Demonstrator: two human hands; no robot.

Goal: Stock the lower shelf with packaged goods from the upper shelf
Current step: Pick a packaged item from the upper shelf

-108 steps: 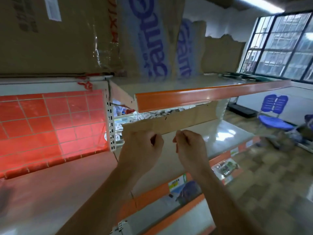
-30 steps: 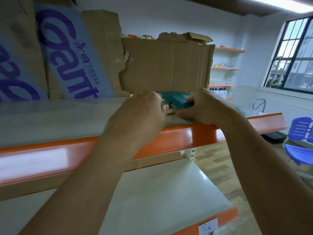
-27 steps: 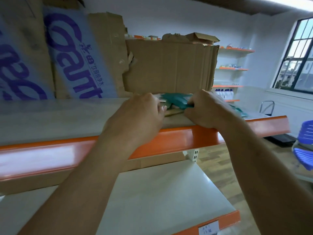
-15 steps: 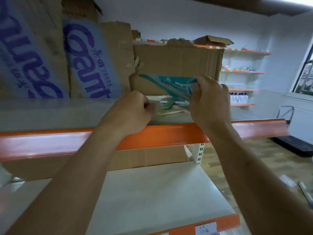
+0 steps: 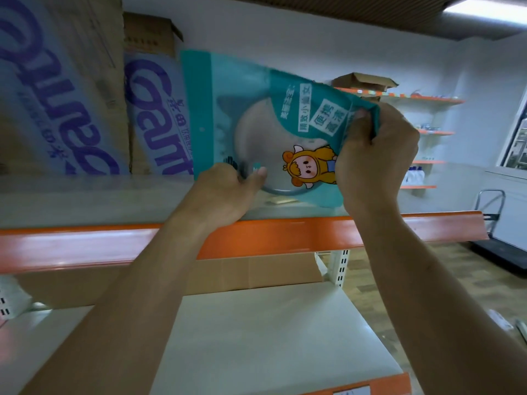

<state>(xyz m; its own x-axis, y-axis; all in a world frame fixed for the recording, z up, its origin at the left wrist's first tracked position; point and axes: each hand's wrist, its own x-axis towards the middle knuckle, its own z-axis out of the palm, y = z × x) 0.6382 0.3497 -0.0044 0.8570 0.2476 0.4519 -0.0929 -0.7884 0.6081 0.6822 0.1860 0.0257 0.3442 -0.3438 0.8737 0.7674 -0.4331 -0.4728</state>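
A flat teal packet [image 5: 256,118] with a clear round window and a yellow cartoon figure is lifted upright above the upper shelf [image 5: 85,201]. My right hand [image 5: 373,163] grips its right edge, fingers curled over the top corner. My left hand [image 5: 228,192] pinches its lower left edge, with the thumb on the front. The pale lower shelf [image 5: 256,337] lies below, between my forearms.
Tall cardboard boxes with blue lettering [image 5: 71,95] stand on the upper shelf at left. A small flat card [image 5: 282,199] lies on the shelf under the packet. An orange rail [image 5: 285,238] edges the shelf. Far shelves with bottles [image 5: 416,172] line the right wall.
The teal packet has risen from lying on the upper shelf to upright in front of the camera. My left hand has taken hold of its lower edge. The view tilted up.
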